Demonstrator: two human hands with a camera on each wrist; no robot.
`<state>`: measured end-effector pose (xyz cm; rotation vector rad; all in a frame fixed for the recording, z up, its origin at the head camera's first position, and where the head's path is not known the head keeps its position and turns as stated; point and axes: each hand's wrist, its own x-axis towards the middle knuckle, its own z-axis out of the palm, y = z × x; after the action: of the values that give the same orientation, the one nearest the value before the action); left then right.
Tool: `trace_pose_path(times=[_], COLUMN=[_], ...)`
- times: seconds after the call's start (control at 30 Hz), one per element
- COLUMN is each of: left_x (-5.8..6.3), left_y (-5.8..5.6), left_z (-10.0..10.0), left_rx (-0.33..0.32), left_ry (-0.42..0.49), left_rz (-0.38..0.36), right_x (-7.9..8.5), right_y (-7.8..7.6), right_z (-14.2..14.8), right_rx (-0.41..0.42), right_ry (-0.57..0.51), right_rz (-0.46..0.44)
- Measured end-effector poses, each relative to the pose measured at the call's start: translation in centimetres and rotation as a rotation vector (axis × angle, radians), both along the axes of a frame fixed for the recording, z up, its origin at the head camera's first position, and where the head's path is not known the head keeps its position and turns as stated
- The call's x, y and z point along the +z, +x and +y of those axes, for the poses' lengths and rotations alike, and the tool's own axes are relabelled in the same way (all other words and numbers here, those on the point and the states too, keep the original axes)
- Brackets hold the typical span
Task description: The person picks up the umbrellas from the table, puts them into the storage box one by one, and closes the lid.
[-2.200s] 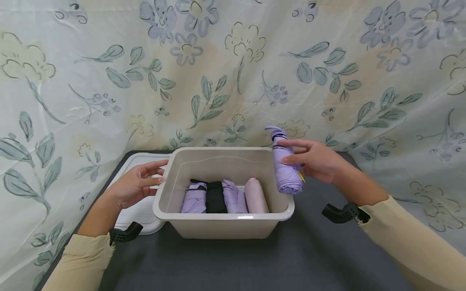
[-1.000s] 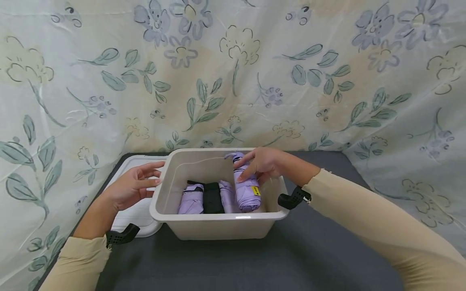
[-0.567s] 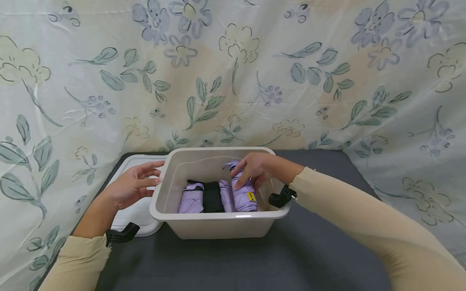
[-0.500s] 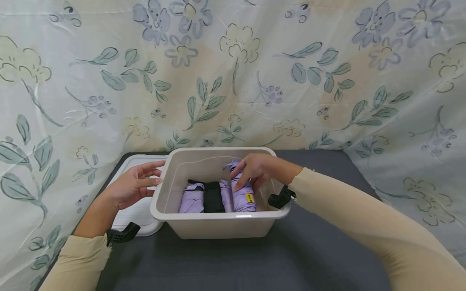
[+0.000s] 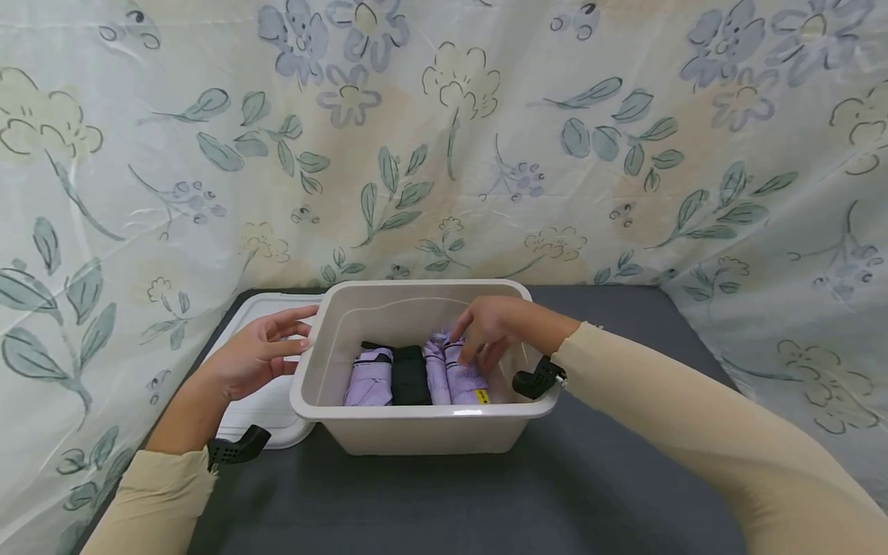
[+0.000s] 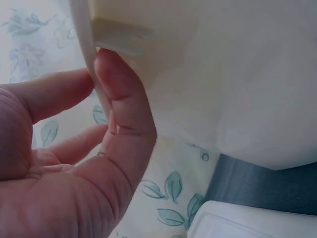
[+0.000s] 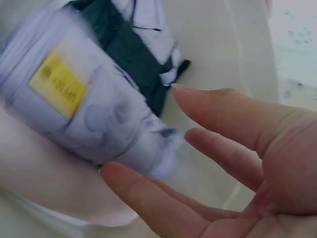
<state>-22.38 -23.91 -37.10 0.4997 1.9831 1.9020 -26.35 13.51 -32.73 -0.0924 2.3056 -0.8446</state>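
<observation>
My left hand point(image 5: 253, 354) pinches the left rim of a beige plastic storage bin point(image 5: 423, 433); in the left wrist view its fingers sit on both sides of that rim. Inside the bin, my right hand point(image 5: 502, 324) hovers over a rolled purple folding umbrella point(image 5: 463, 383) with a yellow label point(image 7: 58, 84). The right wrist view shows its thumb and fingers spread apart, off the umbrella. To the left lie another purple umbrella point(image 5: 437, 378), a black one point(image 5: 411, 376) and a third purple one point(image 5: 369, 381). A pale pink roll point(image 7: 54, 166) lies beside the labelled umbrella, hidden in the head view.
A white lid point(image 5: 260, 420) lies flat left of the bin, partly beneath my left arm. The bin stands on a dark grey table point(image 5: 444, 509). Behind it hangs a floral curtain point(image 5: 388, 216). A black wrist mount point(image 5: 537, 378) reaches over the bin's right rim.
My right hand has carried the labelled purple umbrella from the right rim into the bin, lowered it and let go. My left hand has stayed on the rim.
</observation>
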Motion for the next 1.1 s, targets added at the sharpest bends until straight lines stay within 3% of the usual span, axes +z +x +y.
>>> trace_pose_path(times=[0.1,0.37,0.47,0.57,0.67,0.73,0.9,1.1], left_x=[-0.5,-1.5,-1.9,-2.5,-3.3,-3.8,-5.0,-5.5], left_y=[0.0,0.1,0.0,-0.2,-0.4,-0.6,-0.9,-0.9], left_z=[0.0,-0.4,-0.4,-0.2,0.3,0.7,1.4,1.2], left_rx=[0.016,0.037,0.086,0.188,0.283,0.322,0.349,0.396], left_ry=[0.006,0.118,0.114,-0.059,-0.309,-0.425,-0.497,-0.585], left_rz=[0.019,0.017,0.010,0.084,0.217,0.293,0.390,0.479], right_x=[0.8,2.1,2.3,2.3,2.4,2.4,2.3,2.2], right_y=[0.3,1.6,2.0,2.2,2.4,2.6,3.2,4.0], right_z=[0.7,2.2,3.0,3.8,4.3,4.6,5.3,6.6], right_rx=[0.034,0.076,0.079,0.074,0.059,0.053,0.069,0.098], right_ry=[-0.001,-0.136,-0.191,-0.242,-0.285,-0.311,-0.356,-0.413], right_rz=[0.017,0.028,0.035,0.036,0.039,0.044,0.087,0.161])
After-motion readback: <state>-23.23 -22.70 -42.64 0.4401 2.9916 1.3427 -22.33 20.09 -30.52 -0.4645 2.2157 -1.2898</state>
